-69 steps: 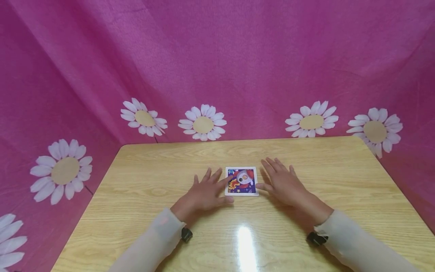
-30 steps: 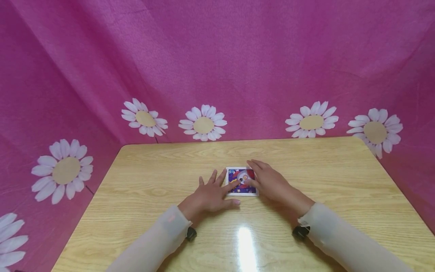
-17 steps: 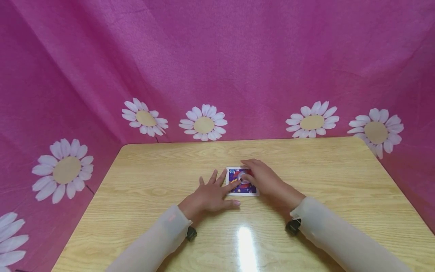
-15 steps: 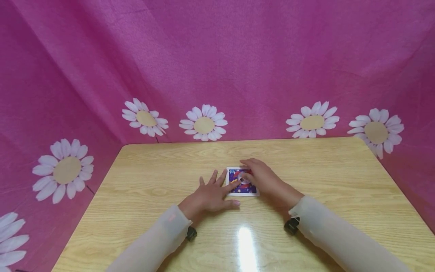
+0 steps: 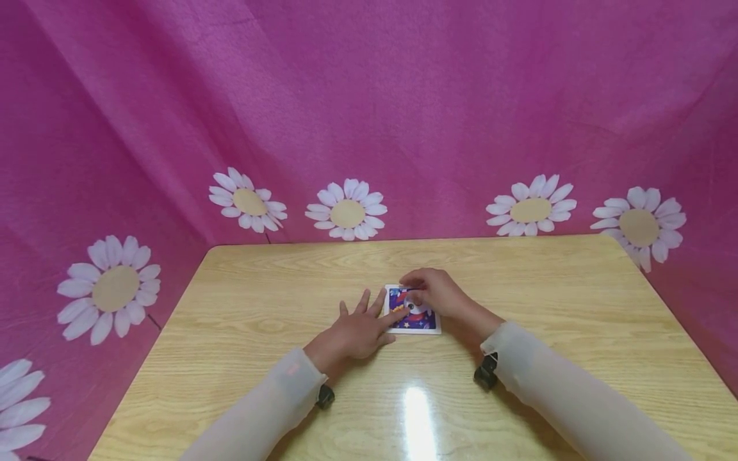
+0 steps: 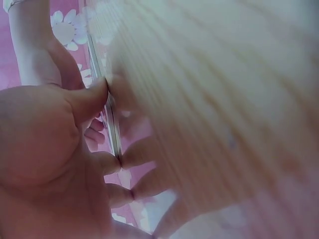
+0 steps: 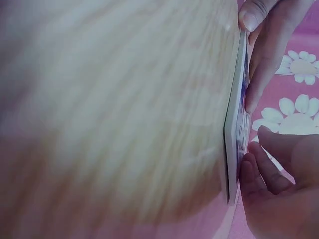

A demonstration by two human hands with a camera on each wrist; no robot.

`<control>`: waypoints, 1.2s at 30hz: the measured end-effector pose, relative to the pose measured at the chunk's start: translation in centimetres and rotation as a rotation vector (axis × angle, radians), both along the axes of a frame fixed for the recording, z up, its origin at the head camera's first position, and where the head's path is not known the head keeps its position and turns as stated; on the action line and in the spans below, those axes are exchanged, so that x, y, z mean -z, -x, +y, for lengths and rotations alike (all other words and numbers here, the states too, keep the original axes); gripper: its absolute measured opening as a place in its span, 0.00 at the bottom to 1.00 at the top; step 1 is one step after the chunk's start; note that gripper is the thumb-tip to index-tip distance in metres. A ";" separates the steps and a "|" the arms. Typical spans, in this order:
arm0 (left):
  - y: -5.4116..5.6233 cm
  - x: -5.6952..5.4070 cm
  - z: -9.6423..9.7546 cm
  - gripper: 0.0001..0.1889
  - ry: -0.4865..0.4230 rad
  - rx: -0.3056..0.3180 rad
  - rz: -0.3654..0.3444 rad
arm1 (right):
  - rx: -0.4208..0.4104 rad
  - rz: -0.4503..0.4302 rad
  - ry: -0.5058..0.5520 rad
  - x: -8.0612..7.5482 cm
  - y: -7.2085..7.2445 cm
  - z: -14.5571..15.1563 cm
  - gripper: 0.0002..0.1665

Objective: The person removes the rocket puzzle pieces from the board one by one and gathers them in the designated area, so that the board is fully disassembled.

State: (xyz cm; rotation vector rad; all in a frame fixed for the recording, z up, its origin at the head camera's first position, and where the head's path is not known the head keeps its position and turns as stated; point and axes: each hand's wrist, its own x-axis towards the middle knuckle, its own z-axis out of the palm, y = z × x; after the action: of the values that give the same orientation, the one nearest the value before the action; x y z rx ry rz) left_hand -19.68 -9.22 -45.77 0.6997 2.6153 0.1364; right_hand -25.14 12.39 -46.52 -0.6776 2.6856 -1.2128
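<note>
The picture board (image 5: 418,319), a thin square with a white border, lies flat on the worktop a little right of the middle, between the two hands. Behind and to the sides hangs a magenta cloth (image 5: 403,102), its folds running down to the table. The worktop (image 5: 288,275) is pale wood-grain with rounded far corners; a bright strip of glare (image 5: 419,422) falls on its near part. Two light sleeves, the left (image 5: 259,410) and the right (image 5: 565,397), reach in from the near side. White daisies with yellow centres (image 5: 347,213) are printed along the lower part of the cloth. The left hand (image 5: 354,331) is spread and grasps nothing; its forefinger lies across the board's face and its thumb is at the near edge. The right hand (image 5: 444,298) arches over the far right part of the board with bent fingers, tips close to the face; whether it grips anything cannot be told. A small black device shows under each wrist, left (image 5: 325,396) and right (image 5: 486,372). Smallest are the printed details: red and white shapes and little stars (image 5: 406,324) on purple.
</note>
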 end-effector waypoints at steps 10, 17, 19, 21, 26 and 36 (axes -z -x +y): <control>0.0 0.1 0.0 0.28 -0.017 -0.011 0.023 | -0.006 -0.090 0.019 -0.1 1.3 -0.8 0.12; 0.0 0.1 0.1 0.28 -0.010 -0.014 0.029 | 0.035 -0.203 0.026 -0.5 2.1 -1.2 0.10; 0.0 0.1 0.1 0.29 -0.007 -0.018 0.028 | 0.033 -0.219 0.008 -0.7 2.4 -1.2 0.09; 0.0 0.1 0.1 0.29 -0.004 -0.020 0.028 | 0.028 -0.215 -0.024 -0.8 2.8 -1.2 0.07; -0.1 0.0 0.2 0.29 -0.002 -0.020 0.026 | -0.015 -0.198 -0.080 -1.5 3.7 -1.3 0.06; 0.0 0.2 0.1 0.29 -0.001 -0.018 0.018 | -0.044 -0.257 -0.077 -2.0 4.1 -1.5 0.06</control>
State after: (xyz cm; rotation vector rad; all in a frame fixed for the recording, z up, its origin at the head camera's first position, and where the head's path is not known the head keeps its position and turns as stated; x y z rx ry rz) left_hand -19.67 -9.09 -45.96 0.6807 2.6397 0.1367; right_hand -29.28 10.93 -44.53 -0.5276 2.4774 -1.0965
